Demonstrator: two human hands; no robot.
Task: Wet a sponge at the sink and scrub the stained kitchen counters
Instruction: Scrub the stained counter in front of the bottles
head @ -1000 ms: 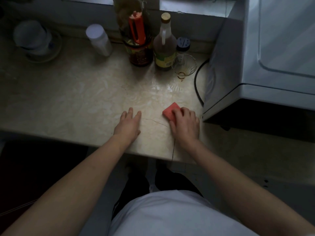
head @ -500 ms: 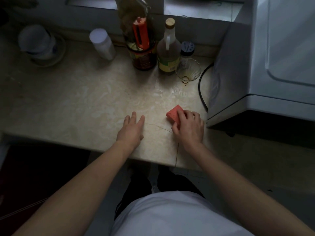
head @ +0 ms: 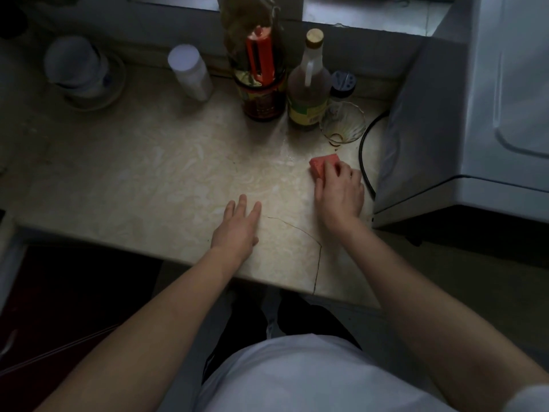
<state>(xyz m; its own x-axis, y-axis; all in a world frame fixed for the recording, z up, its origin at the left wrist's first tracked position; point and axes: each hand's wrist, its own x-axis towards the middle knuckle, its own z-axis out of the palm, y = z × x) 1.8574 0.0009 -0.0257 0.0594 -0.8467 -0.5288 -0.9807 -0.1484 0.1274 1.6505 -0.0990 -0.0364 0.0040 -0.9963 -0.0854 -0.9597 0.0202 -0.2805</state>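
Note:
A pink-red sponge (head: 321, 165) lies on the beige marbled counter (head: 142, 185), right of centre. My right hand (head: 338, 194) covers its near part, with fingers curled over it and pressing it to the surface. A wet sheen shows on the counter around and behind the sponge. My left hand (head: 239, 227) lies flat on the counter near the front edge, fingers straight, holding nothing. A thin crack runs across the counter between my two hands.
Just behind the sponge stand a small glass cup (head: 342, 124), a tall bottle with a tan cap (head: 309, 93), a dark jar holding a red tool (head: 261, 84), a white bottle (head: 190, 71) and a dark-lidded shaker (head: 343, 83). A white appliance (head: 475, 120) and black cable (head: 364, 156) are on the right. A stacked bowl (head: 80, 72) sits far left.
My right hand has slid the sponge away from me, toward the glass cup and bottles. My left hand stays flat in about the same place.

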